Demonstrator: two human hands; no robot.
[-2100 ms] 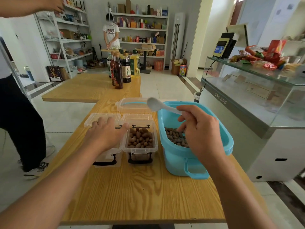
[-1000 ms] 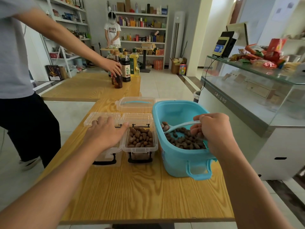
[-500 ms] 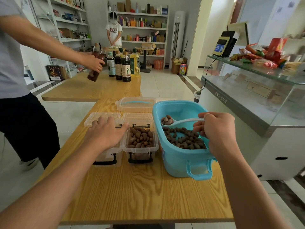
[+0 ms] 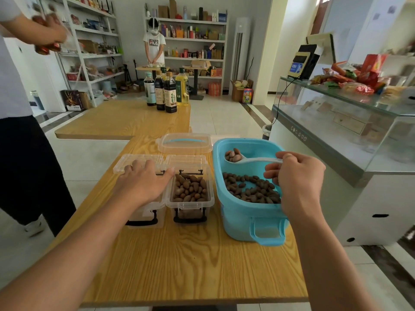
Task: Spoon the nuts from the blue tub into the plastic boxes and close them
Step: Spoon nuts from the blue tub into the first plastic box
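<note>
Since half a second ago the white spoon (image 4: 244, 160), pinched by its handle in the right hand (image 4: 296, 176), is rising above the blue tub (image 4: 242, 212) carrying a few nuts (image 4: 233, 155). From the head view, the left hand (image 4: 143, 185) is lying flat, fingers straight, over the left plastic box (image 4: 143, 217) (contents hidden), while the right plastic box (image 4: 190, 191) is sitting open on the tabletop (image 4: 190, 265), nearly full; judging by this, more spooning and both closings are remaining.

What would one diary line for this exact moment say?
right hand holds spoon of nuts over blue tub | left hand rests on left box | right box open, nearly full
</note>
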